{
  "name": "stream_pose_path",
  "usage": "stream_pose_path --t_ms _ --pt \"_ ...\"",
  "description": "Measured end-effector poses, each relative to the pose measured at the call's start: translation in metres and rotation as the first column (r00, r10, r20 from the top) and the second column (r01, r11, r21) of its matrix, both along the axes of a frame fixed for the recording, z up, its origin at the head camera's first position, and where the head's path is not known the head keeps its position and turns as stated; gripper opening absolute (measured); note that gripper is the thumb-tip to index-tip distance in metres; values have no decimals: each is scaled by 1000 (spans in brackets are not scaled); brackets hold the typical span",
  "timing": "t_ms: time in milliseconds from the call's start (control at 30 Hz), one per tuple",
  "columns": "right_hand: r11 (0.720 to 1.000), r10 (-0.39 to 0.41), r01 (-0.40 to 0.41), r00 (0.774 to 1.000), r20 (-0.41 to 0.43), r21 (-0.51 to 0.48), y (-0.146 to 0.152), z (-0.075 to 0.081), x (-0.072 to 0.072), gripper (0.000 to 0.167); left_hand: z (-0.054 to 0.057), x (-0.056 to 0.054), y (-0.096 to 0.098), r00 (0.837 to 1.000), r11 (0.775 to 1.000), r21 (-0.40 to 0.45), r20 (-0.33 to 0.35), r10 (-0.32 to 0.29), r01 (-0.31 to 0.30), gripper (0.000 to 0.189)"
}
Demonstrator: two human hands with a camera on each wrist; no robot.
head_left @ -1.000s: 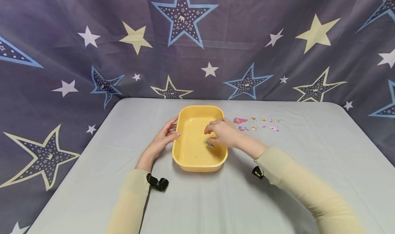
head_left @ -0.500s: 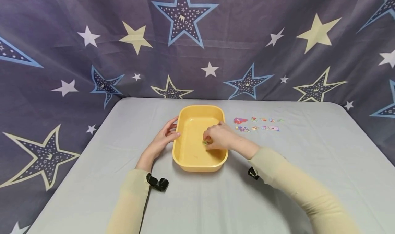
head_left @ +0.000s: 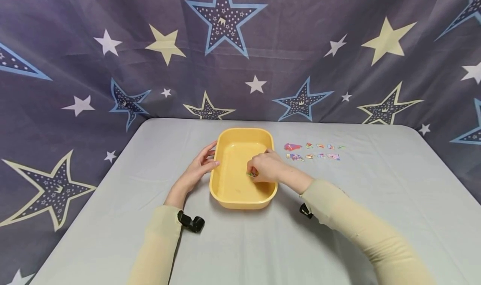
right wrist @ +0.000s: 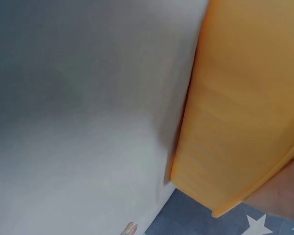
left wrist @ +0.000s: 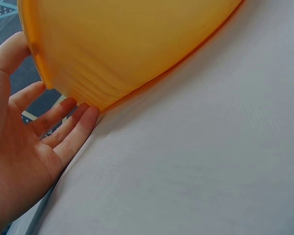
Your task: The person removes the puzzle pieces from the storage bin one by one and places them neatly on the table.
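Observation:
In the head view, a yellow plastic tub [head_left: 229, 197] stands on the grey cloth-covered table. The left hand [head_left: 197, 168] holds its left side, thumb hooked over the rim and fingertips against the outer wall. That grip also shows in the left wrist view, where the fingers [left wrist: 78, 134] meet the tub's outside. Reaching over the right rim, the right hand [head_left: 267, 166] is down inside the tub with its fingers curled. Thumb and fingers pinch a small colourful sticker-like cutout [head_left: 251, 174], mostly hidden by the hand. The right wrist view shows mainly the tub's outer wall [right wrist: 235, 107].
Right of the tub lie two rows of colourful sticker-like cutouts, among them a large red one [head_left: 292, 147], a purple one [head_left: 294, 156] and a pink one [head_left: 333, 156]. Behind the table hangs a dark curtain [head_left: 240, 105] printed with stars.
The right hand has moved slightly left in the tub, and its fingers have closed on the small cutout lying there. The left hand and the tub stay in place.

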State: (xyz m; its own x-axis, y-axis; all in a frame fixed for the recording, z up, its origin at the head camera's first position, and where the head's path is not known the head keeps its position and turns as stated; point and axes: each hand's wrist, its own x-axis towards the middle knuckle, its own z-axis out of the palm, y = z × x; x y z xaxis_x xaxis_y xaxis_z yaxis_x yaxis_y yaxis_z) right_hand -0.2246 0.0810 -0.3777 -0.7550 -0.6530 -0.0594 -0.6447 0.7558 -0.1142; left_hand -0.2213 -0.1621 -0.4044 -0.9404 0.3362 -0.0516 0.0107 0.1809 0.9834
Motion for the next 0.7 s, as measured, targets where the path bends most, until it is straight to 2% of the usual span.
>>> stream_pose_path --t_ms 333,700 --pt "1000 -6 6 1000 12 14 -1 0 1 12 0 1 0 1000 1000 -8 8 6 -6 66" --pt "999 17 -17 1000 -2 28 -1 1 1 12 2 2 1 1000 1000 20 -8 -6 6 66"
